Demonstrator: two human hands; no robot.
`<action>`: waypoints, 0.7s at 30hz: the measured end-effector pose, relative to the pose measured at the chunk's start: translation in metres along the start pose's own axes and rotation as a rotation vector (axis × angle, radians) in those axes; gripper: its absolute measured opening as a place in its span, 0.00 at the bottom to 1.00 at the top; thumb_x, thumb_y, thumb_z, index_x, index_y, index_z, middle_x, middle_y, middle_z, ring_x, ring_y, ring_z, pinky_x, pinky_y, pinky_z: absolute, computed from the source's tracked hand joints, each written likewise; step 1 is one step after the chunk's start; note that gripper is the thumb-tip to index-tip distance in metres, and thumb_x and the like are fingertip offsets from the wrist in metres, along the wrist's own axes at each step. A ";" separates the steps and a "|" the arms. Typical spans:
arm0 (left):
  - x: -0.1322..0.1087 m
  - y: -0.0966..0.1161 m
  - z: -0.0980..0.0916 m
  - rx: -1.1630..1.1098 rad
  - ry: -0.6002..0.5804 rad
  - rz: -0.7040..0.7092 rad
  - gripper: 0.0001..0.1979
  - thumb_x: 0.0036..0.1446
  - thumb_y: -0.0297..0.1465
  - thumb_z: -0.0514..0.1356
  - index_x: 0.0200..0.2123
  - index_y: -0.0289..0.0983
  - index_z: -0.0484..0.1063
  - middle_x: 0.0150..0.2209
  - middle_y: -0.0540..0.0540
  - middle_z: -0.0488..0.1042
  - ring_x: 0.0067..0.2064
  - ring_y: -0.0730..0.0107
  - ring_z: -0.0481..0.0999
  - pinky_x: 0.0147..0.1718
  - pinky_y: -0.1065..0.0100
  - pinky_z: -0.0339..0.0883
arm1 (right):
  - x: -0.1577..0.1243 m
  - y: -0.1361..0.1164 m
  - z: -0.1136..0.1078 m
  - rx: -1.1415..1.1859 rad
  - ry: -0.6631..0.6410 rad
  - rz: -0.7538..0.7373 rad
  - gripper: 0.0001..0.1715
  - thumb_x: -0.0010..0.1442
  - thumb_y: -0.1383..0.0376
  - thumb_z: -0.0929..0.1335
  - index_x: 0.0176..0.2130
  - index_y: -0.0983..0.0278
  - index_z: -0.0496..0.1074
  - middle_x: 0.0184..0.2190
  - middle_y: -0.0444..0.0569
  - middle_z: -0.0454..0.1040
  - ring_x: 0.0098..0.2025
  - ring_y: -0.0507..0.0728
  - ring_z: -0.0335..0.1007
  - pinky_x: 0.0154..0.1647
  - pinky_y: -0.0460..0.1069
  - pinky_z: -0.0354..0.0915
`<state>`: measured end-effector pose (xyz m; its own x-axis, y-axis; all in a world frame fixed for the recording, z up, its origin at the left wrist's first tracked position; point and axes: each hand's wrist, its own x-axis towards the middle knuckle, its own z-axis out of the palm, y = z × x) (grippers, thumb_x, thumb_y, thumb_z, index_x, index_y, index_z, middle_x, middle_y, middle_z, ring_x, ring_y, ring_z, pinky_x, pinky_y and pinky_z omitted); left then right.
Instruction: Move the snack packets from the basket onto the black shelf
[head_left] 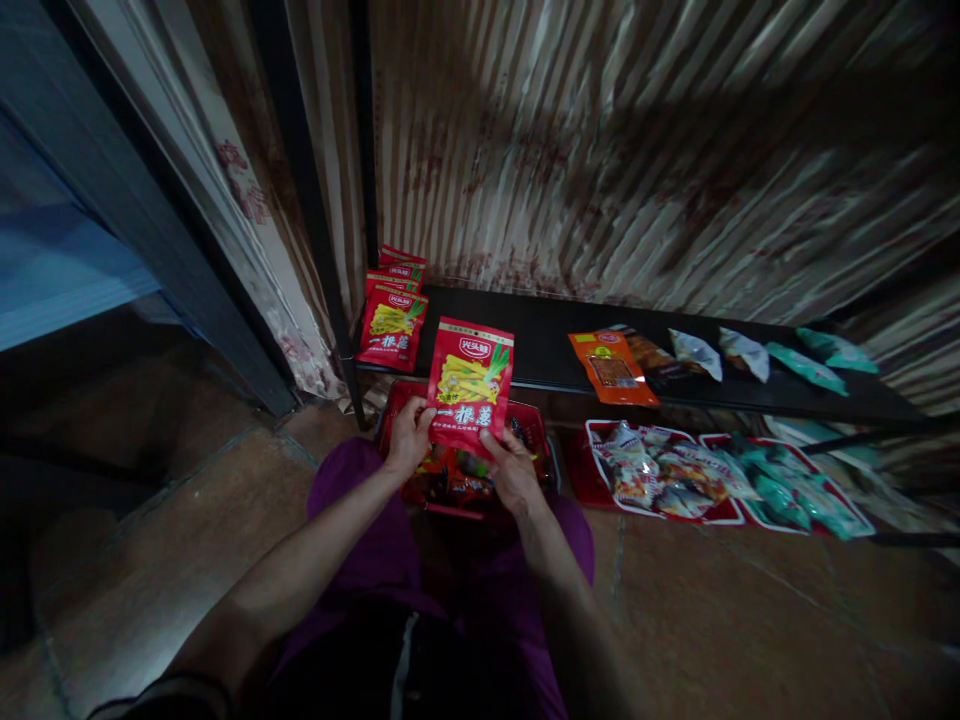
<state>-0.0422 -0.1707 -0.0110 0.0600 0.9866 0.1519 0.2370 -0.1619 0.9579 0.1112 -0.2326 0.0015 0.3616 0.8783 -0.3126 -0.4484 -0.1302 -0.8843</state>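
Between my hands is a red snack bag (472, 385) with yellow sticks and a green onion printed on it, its front facing me. My left hand (409, 437) pinches its lower left edge. At the lower right corner, my right hand (513, 468) grips it too. Below the bag stands a red basket (546, 445) holding several dark and orange packets (457, 482), partly hidden by my hands. Matching red snack bags (391, 325) stand in a row at the left end of the black shelf (525, 345).
Farther right on the shelf lie an orange packet (611, 367), white packets (694, 353) and green packets (806, 368). Two red, white-rimmed baskets with silver packets (634, 465) and green packets (787, 495) sit lower right. A dark shelf post (319, 190) rises at left; a striped curtain (600, 150) hangs behind.
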 end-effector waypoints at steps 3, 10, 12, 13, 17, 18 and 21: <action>-0.007 -0.005 0.003 -0.014 0.027 -0.022 0.08 0.58 0.35 0.53 0.31 0.38 0.67 0.30 0.50 0.72 0.34 0.69 0.71 0.34 0.70 0.64 | -0.003 0.010 -0.005 -0.088 0.054 0.002 0.25 0.37 0.56 0.78 0.36 0.62 0.77 0.34 0.46 0.79 0.30 0.53 0.74 0.26 0.46 0.71; -0.031 -0.031 0.001 -0.211 -0.103 -0.196 0.12 0.57 0.42 0.55 0.35 0.39 0.69 0.28 0.51 0.73 0.26 0.73 0.70 0.23 0.73 0.63 | -0.005 0.028 -0.014 -0.118 0.184 0.059 0.30 0.33 0.56 0.79 0.38 0.65 0.78 0.32 0.48 0.80 0.28 0.56 0.75 0.24 0.46 0.70; -0.034 -0.037 -0.004 -0.263 -0.148 -0.260 0.14 0.56 0.43 0.54 0.33 0.38 0.67 0.27 0.52 0.72 0.23 0.74 0.69 0.21 0.73 0.62 | -0.005 0.029 -0.013 -0.146 0.155 0.101 0.31 0.32 0.56 0.79 0.38 0.65 0.78 0.32 0.48 0.80 0.28 0.56 0.75 0.24 0.47 0.71; -0.033 -0.038 -0.008 -0.279 -0.160 -0.285 0.14 0.56 0.43 0.54 0.33 0.38 0.67 0.27 0.52 0.72 0.22 0.75 0.68 0.20 0.73 0.61 | -0.004 0.029 -0.010 -0.160 0.145 0.112 0.31 0.32 0.56 0.79 0.38 0.65 0.78 0.32 0.47 0.80 0.28 0.57 0.76 0.25 0.47 0.71; -0.016 -0.035 -0.023 -0.287 -0.144 -0.289 0.12 0.56 0.41 0.55 0.35 0.37 0.66 0.28 0.52 0.73 0.22 0.75 0.69 0.22 0.73 0.62 | 0.009 0.024 0.013 -0.156 0.106 0.103 0.28 0.35 0.56 0.79 0.38 0.62 0.78 0.32 0.46 0.81 0.28 0.56 0.76 0.24 0.47 0.70; -0.008 -0.034 -0.027 -0.276 -0.116 -0.275 0.12 0.56 0.40 0.55 0.36 0.37 0.67 0.29 0.51 0.74 0.24 0.75 0.70 0.23 0.73 0.63 | 0.015 0.023 0.021 -0.147 0.088 0.086 0.26 0.36 0.56 0.79 0.38 0.61 0.78 0.32 0.46 0.81 0.28 0.56 0.76 0.23 0.46 0.69; 0.018 -0.034 -0.039 -0.199 0.020 -0.201 0.10 0.57 0.37 0.54 0.38 0.37 0.68 0.35 0.49 0.76 0.33 0.71 0.75 0.32 0.70 0.67 | 0.032 0.018 0.053 -0.139 0.040 0.033 0.23 0.37 0.57 0.78 0.36 0.60 0.79 0.31 0.45 0.81 0.26 0.55 0.75 0.22 0.46 0.67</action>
<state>-0.0870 -0.1465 -0.0317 0.0110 0.9990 -0.0431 0.0467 0.0425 0.9980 0.0712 -0.1823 -0.0057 0.3820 0.8539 -0.3534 -0.3439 -0.2236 -0.9120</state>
